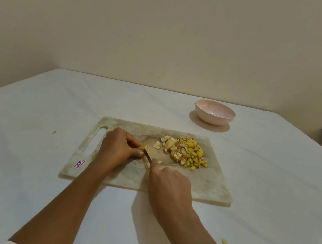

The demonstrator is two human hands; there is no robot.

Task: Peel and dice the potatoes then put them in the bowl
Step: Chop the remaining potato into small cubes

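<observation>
Left hand (119,147): fingers curled round a small potato piece (143,147); positioned toward the slotted left end of the cutting board (128,176)
Right hand (168,184): clenched on the knife (147,155) near the board's front edge; blade slants up-left and touches the potato piece
Diced potato (188,153): heaped toward the board's far right corner
Bowl (214,112): pink, upright; on the table (27,165) beyond the board's far right corner, apart from it
Sticker (79,163): at the board's front left corner
Scraps (224,241): on the table, one right of the board toward the table's front edge; one off the board's left edge
</observation>
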